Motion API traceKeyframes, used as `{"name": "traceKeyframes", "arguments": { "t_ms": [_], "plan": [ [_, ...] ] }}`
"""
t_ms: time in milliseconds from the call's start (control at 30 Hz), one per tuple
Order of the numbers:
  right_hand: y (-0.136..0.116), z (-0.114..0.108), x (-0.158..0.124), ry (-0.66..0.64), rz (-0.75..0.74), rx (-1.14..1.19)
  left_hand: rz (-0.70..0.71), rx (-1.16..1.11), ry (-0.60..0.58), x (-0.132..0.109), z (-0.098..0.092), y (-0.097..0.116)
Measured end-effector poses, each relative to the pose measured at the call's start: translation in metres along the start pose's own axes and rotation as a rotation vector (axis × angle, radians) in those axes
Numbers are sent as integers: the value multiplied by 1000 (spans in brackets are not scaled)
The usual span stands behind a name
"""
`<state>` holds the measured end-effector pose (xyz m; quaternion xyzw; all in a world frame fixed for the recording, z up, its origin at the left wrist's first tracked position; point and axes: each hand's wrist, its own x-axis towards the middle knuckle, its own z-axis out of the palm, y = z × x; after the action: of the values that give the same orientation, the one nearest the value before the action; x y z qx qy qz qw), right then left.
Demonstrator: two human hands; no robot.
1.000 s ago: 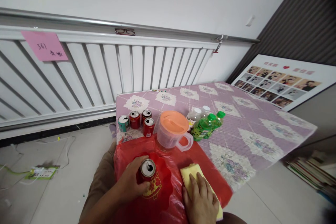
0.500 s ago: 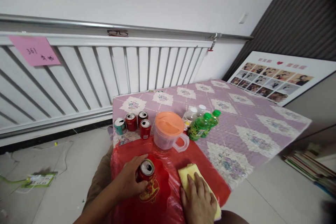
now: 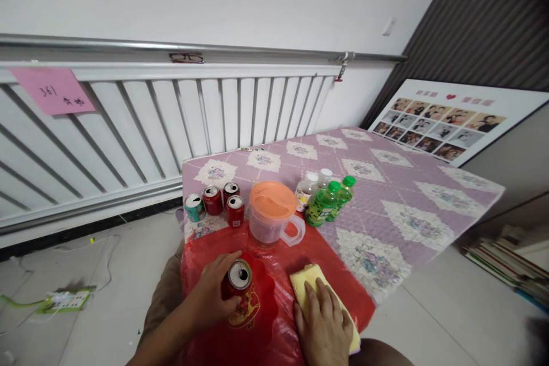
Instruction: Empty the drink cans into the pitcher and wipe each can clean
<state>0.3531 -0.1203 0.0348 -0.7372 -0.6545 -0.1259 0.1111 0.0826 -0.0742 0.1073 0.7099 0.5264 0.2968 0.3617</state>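
currently, we hold the red can roughly upright in the left hand, thumb and fingers clamped around its side. the can is over the scalloped red dish; we cannot tell whether its base touches. we rest the right hand on the folded yellow cloth, fingers extended and slightly apart. we judge the step in hand to be steadying the can with one hand and the cloth with the other. any next move, we judge, calls for a level grip, because the can's mouth is open, and for light pressure on the cloth, because the red plastic sheet beneath is wrinkled.
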Motion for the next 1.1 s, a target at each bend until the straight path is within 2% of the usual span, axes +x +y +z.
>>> {"name": "traceKeyframes", "arguments": {
  "t_ms": [500,667,900,1100],
  "plan": [
    [3,7,-3,17,-13,-20,127,-166,190,-11,14,-2],
    [1,4,-1,-3,-8,-39,80,-186,186,-11,13,3],
    [2,2,-2,-18,-18,-36,-13,-214,100,-13,4,18],
    [1,-1,-1,-32,-5,-11,-65,-166,142,-13,8,11]
  ]
}}
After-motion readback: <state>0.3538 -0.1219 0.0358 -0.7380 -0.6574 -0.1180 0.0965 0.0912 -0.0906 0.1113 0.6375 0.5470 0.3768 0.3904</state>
